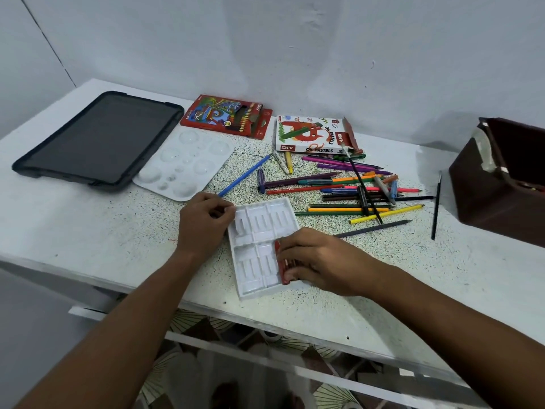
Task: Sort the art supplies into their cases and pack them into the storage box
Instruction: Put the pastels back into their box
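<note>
Right now the right hand (320, 261) curls its fingers round a small bunch of red-wrapped oil pastels (283, 265), setting them into the near right slot of the white plastic tray (259, 246). Across the tray, the left hand (203, 222) pinches its far left corner to steady it. That tray looks thin, light and flexible, so it is best held by the rim. Pastels are soft and snap easily; grip them mid-barrel, gently. Beyond the hands on the counter (118, 246) lie the loose pencils (354, 190) and the oil pastels box (312, 134).
</note>
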`<action>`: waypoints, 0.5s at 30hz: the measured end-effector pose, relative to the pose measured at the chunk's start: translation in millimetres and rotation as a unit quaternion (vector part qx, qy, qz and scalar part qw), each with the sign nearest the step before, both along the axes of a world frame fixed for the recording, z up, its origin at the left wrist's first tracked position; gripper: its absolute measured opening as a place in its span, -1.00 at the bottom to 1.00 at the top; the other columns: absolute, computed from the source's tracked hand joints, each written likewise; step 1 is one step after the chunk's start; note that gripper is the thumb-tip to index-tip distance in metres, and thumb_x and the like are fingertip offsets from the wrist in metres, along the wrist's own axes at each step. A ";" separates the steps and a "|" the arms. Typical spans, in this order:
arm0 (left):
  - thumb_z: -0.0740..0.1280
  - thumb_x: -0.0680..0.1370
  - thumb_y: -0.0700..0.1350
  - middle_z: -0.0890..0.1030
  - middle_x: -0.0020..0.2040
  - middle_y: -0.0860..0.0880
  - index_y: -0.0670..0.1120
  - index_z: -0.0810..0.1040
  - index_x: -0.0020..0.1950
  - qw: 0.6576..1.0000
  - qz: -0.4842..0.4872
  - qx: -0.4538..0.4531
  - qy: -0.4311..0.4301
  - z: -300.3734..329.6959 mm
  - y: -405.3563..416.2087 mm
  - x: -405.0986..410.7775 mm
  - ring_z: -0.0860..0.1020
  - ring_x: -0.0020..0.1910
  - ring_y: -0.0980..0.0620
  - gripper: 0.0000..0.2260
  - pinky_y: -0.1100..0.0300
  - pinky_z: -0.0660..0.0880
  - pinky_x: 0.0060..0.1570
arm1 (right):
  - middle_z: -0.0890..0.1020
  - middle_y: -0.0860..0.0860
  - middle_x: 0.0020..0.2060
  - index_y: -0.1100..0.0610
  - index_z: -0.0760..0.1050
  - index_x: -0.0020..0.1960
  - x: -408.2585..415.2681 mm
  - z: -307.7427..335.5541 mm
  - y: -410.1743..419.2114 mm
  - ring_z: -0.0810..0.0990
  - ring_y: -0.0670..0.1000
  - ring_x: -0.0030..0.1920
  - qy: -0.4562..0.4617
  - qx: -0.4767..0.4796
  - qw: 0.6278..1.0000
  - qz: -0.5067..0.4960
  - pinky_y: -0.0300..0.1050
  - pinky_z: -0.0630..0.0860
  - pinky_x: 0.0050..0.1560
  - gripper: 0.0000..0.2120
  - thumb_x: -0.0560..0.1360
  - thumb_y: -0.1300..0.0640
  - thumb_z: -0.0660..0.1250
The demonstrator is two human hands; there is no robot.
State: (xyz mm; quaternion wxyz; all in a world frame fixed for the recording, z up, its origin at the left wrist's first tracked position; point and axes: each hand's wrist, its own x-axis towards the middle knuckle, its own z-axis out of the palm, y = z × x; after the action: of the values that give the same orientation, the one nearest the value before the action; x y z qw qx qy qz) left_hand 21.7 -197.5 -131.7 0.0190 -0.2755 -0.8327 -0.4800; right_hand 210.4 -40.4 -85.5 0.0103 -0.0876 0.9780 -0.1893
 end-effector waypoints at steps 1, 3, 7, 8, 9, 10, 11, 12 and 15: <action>0.47 0.45 -0.23 0.56 -0.14 -0.04 -0.19 0.70 -0.08 1.000 -0.001 0.000 -0.002 0.0 0.1 0.1 0.52 -0.28 0.23 -0.93 0.58 0.36 -0.21 | 0.57 0.02 0.17 0.14 0.59 0.18 0.5 0.5 0.7 0.48 0.00 0.21 -0.006 -0.002 1.000 0.000 -0.09 0.49 0.19 -0.57 0.50 -0.13 0.25; 0.47 0.46 -0.23 0.56 -0.13 -0.03 -0.19 0.70 -0.07 1.000 -0.001 0.001 -0.005 0.3 -0.1 0.3 0.51 -0.28 0.23 -0.92 0.58 0.36 -0.22 | 0.55 0.03 0.20 0.16 0.56 0.22 1.9 0.9 2.6 0.46 0.00 0.23 -0.011 0.004 1.000 -0.001 -0.14 0.43 0.21 -0.52 0.47 -0.16 0.32; 0.46 0.46 -0.23 0.56 -0.13 -0.03 -0.18 0.70 -0.07 1.000 -0.002 -0.002 -0.007 0.6 0.2 0.6 0.51 -0.28 0.24 -0.92 0.60 0.35 -0.23 | 0.53 0.03 0.24 0.15 0.53 0.26 2.7 -2.1 2.5 0.44 0.01 0.27 -0.004 0.016 1.000 -0.014 -0.09 0.42 0.25 -0.54 0.48 -0.10 0.37; 0.46 0.46 -0.23 0.56 -0.13 -0.04 -0.18 0.70 -0.07 1.000 -0.002 -0.001 -0.007 0.7 0.2 0.6 0.51 -0.27 0.24 -0.92 0.59 0.35 -0.23 | 0.52 0.03 0.25 0.15 0.52 0.27 2.2 -2.2 2.0 0.43 0.01 0.28 -0.007 0.015 1.000 -0.016 -0.08 0.43 0.27 -0.54 0.48 -0.10 0.37; 0.46 0.46 -0.23 0.56 -0.13 -0.04 -0.18 0.70 -0.07 1.000 -0.001 0.000 -0.008 0.7 0.4 0.6 0.52 -0.27 0.24 -0.92 0.59 0.36 -0.22 | 0.52 0.03 0.26 0.15 0.52 0.28 1.6 -2.0 1.9 0.43 0.01 0.29 -0.011 0.012 1.000 -0.017 -0.07 0.42 0.29 -0.53 0.48 -0.10 0.37; 0.46 0.46 -0.23 0.56 -0.13 -0.04 -0.19 0.70 -0.07 1.000 -0.001 0.002 -0.010 0.8 0.6 0.5 0.52 -0.27 0.24 -0.92 0.58 0.37 -0.22 | 0.52 0.03 0.26 0.15 0.52 0.28 1.4 -1.3 1.9 0.43 0.01 0.29 -0.013 0.008 1.000 -0.018 -0.07 0.41 0.30 -0.53 0.48 -0.10 0.37; 0.46 0.46 -0.23 0.56 -0.13 -0.04 -0.19 0.70 -0.07 1.000 -0.002 0.002 -0.011 0.7 0.7 0.3 0.52 -0.27 0.23 -0.92 0.58 0.37 -0.22 | 0.51 0.03 0.26 0.15 0.52 0.28 0.8 -0.3 1.8 0.43 0.01 0.29 -0.013 0.006 1.000 -0.021 -0.09 0.39 0.31 -0.53 0.48 -0.09 0.37; 0.46 0.46 -0.23 0.56 -0.13 -0.04 -0.19 0.70 -0.07 1.000 -0.002 0.001 -0.011 0.7 0.7 0.2 0.52 -0.27 0.23 -0.92 0.58 0.37 -0.22 | 0.51 0.02 0.27 0.15 0.51 0.29 0.5 0.7 1.7 0.41 0.00 0.30 -0.014 0.003 1.000 -0.026 -0.12 0.36 0.31 -0.54 0.48 -0.08 0.38; 0.46 0.46 -0.23 0.56 -0.14 -0.03 -0.19 0.70 -0.07 1.000 -0.001 0.002 -0.011 0.6 0.5 0.5 0.52 -0.28 0.23 -0.92 0.58 0.36 -0.23 | 0.49 0.00 0.28 0.13 0.50 0.29 -1.7 2.3 -0.5 0.37 -0.03 0.32 -0.021 -0.002 0.999 -0.041 -0.18 0.31 0.31 -0.56 0.48 -0.05 0.39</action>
State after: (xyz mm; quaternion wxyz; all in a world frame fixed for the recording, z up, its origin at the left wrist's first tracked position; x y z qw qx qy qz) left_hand 22.2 -196.9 -131.0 0.0097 -0.2707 -0.8319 -0.4844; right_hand 208.7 -40.9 -83.3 0.0232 -0.0439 0.9798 -0.1937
